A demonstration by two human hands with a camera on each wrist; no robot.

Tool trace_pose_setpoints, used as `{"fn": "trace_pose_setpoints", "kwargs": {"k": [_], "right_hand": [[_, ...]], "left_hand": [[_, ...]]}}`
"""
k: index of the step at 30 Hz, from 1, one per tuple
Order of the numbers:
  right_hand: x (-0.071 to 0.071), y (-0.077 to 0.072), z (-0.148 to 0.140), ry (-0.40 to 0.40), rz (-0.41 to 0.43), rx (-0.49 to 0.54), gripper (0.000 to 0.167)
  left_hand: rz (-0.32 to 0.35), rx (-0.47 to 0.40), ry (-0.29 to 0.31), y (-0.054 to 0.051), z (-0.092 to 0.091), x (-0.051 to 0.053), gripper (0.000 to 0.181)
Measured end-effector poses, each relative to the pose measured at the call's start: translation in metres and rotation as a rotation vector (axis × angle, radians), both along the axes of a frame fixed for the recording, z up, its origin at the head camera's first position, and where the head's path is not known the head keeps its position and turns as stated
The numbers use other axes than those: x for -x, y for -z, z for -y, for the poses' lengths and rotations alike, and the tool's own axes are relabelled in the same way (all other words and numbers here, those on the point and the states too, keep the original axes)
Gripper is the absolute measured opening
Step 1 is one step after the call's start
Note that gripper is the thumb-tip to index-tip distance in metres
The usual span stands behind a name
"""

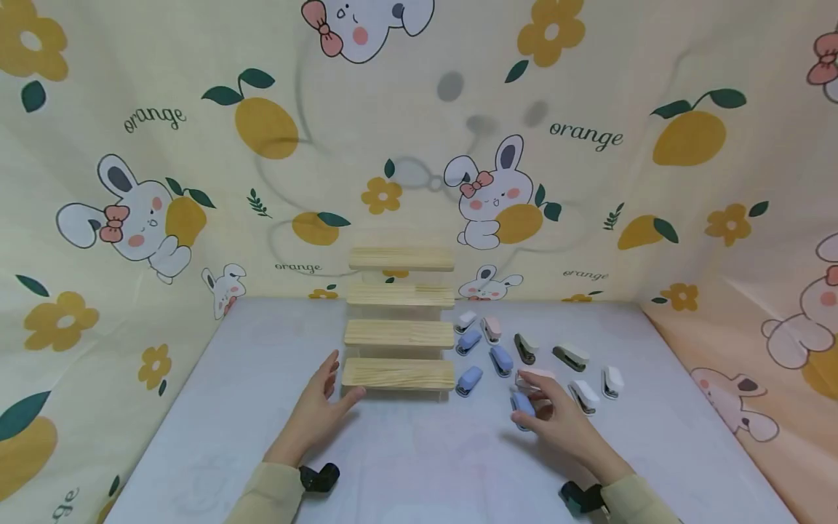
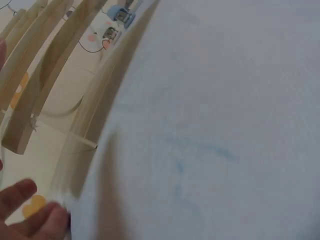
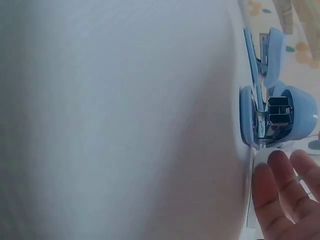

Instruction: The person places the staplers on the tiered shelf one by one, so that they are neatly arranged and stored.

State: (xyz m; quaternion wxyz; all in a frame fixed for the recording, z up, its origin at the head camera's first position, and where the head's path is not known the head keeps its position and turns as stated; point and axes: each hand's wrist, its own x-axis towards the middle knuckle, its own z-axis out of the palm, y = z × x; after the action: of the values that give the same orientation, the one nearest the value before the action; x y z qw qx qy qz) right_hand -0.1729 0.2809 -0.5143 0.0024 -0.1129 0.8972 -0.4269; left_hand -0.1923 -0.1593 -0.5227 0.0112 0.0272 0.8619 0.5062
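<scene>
Fruit-print backdrop (image 1: 393, 109), far; white surface (image 1: 419, 466) bearing wooden rack (image 1: 398, 374); left grip (image 1: 318, 409) released; right grip (image 1: 558, 421) at blue stapler (image 1: 521, 405), hold unclear.

On the patterned cloth (image 1: 406, 109), "orange" (image 1: 585, 135) is printed twice left and twice right of the wooden stand (image 1: 399, 374), with a cut-off "ge" (image 1: 64, 507) farther left.

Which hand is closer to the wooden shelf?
Left. The left hand is beside the wooden shelf, at its lower left end; the right hand is farther off to the right, at a blue stapler.
</scene>
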Motion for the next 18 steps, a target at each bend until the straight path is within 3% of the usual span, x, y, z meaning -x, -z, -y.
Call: {"fn": "trace_pose_setpoints", "kwargs": {"k": [3, 6, 13, 18], "right_hand": [[0.0, 0.0, 0.0, 0.035, 0.082, -0.001, 0.07], [0.001, 0.0, -0.001, 0.049, 0.163, 0.001, 0.065], [0.013, 0.005, -0.012, -0.019, 0.363, 0.074, 0.062], [0.015, 0.004, -0.021, -0.051, 0.438, 0.09, 0.064]], "left_hand": [[0.021, -0.136, 0.014, 0.003, -0.001, 0.004, 0.09], [0.038, -0.193, 0.014, 0.006, -0.003, 0.008, 0.076], [0.097, -0.38, 0.04, 0.013, 0.0, 0.013, 0.051], [0.127, -0.408, 0.062, 0.017, -0.002, 0.011, 0.052]]}}
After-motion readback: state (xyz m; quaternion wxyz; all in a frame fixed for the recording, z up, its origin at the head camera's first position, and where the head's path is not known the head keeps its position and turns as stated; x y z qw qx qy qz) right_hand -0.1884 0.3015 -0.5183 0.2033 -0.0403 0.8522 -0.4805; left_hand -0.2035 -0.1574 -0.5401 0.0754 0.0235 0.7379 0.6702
